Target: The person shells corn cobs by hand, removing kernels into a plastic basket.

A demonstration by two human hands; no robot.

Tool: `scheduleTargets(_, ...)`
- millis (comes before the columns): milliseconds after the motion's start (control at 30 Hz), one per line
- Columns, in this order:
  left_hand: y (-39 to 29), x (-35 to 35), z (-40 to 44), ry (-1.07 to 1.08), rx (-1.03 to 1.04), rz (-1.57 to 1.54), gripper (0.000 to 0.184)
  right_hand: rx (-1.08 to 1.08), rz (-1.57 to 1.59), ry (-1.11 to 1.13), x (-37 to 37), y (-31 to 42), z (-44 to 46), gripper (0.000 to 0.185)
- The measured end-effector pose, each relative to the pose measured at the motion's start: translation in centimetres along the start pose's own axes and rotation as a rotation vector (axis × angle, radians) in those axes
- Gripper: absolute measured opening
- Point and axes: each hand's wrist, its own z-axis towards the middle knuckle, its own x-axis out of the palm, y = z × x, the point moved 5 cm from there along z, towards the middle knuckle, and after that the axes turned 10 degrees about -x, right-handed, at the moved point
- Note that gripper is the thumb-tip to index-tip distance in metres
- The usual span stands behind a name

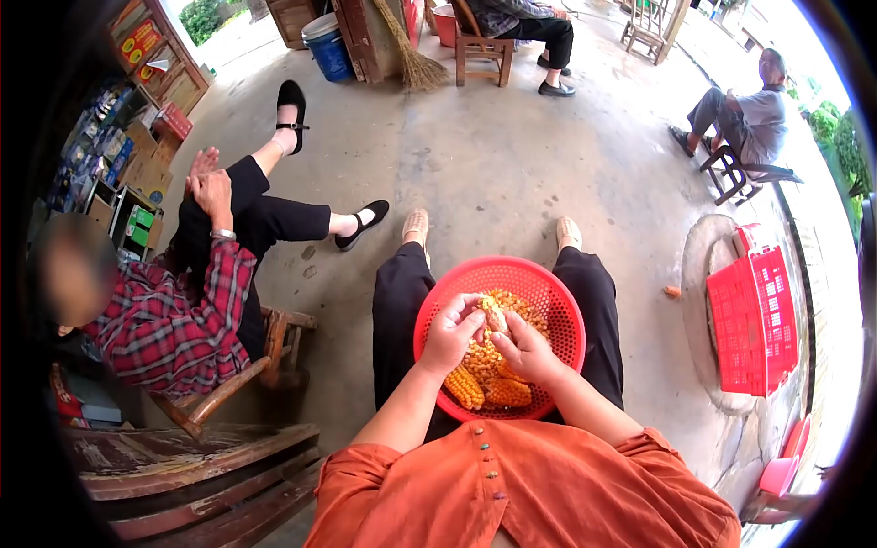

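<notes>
My left hand (451,332) and my right hand (527,352) are closed around a corn cob (496,320), one from each side. Part of the cob looks bare and pale, and some yellow kernels show near its upper end; my fingers hide the rest. Below the hands, a red perforated plastic basket (568,315) rests on my lap. Loose corn kernels (530,312) cover its bottom. Near the basket's close side lie an orange-yellow ear of corn (464,388) and another ear (508,394), both full of kernels.
A person in a plaid shirt (174,320) sits close on the left by a wooden bench (192,466). Others sit farther off. On the right stands a red plastic crate (754,320). A broom (416,64) and a blue bucket (329,50) are at the back.
</notes>
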Motion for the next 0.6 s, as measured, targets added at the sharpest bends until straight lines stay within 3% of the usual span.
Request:
scheduleTargets(100,0.1,-0.6,0.1,-0.014,-0.045,0.006,0.022,0.033,0.047,0.089,0.4,-0.1,-0.3,0.036)
scheduleTargets(200,-0.6,-0.1,0.0,-0.003,-0.077,-0.029,0.024,0.029,0.131,-0.004,-0.2,1.7,0.4,0.036)
scheduleTargets(267,-1.4,0.4,-0.2,0.019,-0.087,-0.042,0.024,0.18,-0.115,0.032,-0.9,1.7,0.5,0.036)
scheduleTargets(367,-1.9,0.5,-0.3,0.027,-0.072,-0.034,0.021,0.117,-0.224,0.039,-1.1,2.0,0.8,0.035)
scheduleTargets(600,-2.0,-0.1,0.6,0.023,-0.064,-0.035,0.018,0.043,-0.111,0.056,-0.7,1.9,1.6,0.036)
